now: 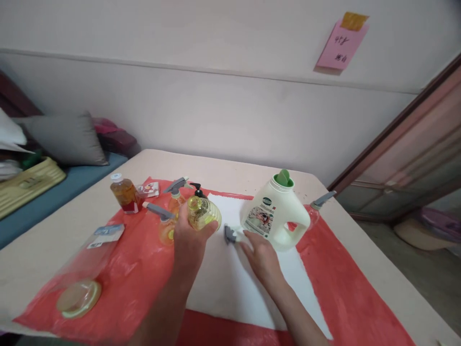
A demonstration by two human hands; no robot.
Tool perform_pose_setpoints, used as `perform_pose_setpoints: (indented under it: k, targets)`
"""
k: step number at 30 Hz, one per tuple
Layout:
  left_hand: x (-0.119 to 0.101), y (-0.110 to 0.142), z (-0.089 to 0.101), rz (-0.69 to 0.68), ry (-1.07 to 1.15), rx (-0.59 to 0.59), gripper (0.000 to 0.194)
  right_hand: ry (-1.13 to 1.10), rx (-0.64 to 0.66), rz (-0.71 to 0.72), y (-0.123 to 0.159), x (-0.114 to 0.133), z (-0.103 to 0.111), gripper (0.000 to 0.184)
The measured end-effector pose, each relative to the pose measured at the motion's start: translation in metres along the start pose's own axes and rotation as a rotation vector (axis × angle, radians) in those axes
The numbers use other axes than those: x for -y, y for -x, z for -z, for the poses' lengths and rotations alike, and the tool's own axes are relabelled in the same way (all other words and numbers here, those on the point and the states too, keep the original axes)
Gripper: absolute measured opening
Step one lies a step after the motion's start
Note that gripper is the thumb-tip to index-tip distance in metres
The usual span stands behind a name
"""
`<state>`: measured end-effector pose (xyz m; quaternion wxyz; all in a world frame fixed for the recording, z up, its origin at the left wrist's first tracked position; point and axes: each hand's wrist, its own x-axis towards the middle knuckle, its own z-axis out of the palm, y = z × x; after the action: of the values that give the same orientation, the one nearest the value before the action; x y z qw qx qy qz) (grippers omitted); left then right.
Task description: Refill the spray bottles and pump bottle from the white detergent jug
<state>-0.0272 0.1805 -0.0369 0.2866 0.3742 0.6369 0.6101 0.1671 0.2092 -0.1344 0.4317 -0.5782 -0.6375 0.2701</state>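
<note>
A pale desk [230, 173] stands against a grey-white wall [216, 105], its top partly covered by a red sheet [118, 278] with a white sheet [219, 288] over it. Nearest, at the lower left of the frame, lies a round clear lid [79, 298]. In the centre, the left hand [190, 240] has its fingers wrapped around a clear yellowish bottle [205, 214], tilted, its mouth uncapped. Just right of it, above the white sheet, the right hand [262, 257] seems to pinch the pale end of a grey spray head [229, 234], though blur makes that contact hard to read. Beside that hand stands a pale green jug [270, 216]. Farther left stands an amber bottle [124, 194]; at the upper right, a pink note [340, 48] hangs on the wall.
</note>
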Motion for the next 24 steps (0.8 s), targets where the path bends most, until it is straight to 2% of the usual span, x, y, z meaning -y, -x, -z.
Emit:
perform_pose_setpoints:
  k: [5, 7, 10, 12, 14, 16, 19, 22, 24]
  targets:
    - [0.000, -0.001, -0.001, 0.037, -0.057, 0.030, 0.054, -0.094, -0.433, -0.183, -0.005, -0.001, 0.025, 0.046]
    - [-0.002, 0.000, -0.002, 0.048, -0.074, 0.039, 0.053, -0.126, -0.502, -0.224, -0.009, -0.006, 0.029, 0.055]
    - [-0.001, 0.004, -0.005, 0.055, -0.159, 0.130, 0.054, -0.278, -0.365, -0.184, -0.023, -0.013, 0.035, 0.064]
    - [0.004, 0.008, -0.009, 0.061, -0.224, 0.283, 0.053, -0.421, -0.246, -0.152, -0.035, -0.019, 0.038, 0.071]
    - [0.012, 0.012, -0.016, 0.072, -0.262, 0.470, 0.052, -0.517, -0.194, -0.137, -0.045, -0.025, 0.041, 0.077]
    - [0.024, 0.016, -0.024, 0.069, -0.301, 0.626, 0.054, -0.557, -0.191, -0.123, -0.051, -0.031, 0.044, 0.081]
    - [0.041, 0.023, -0.035, 0.075, -0.374, 0.780, 0.066, -0.580, -0.218, -0.123, -0.050, -0.034, 0.054, 0.089]
    - [0.049, 0.023, -0.035, 0.053, -0.470, 0.852, 0.073, -0.517, -0.273, -0.133, -0.044, -0.024, 0.077, 0.095]
    - [0.048, 0.018, -0.028, 0.035, -0.514, 0.838, 0.068, -0.397, -0.309, -0.105, -0.038, -0.009, 0.097, 0.093]
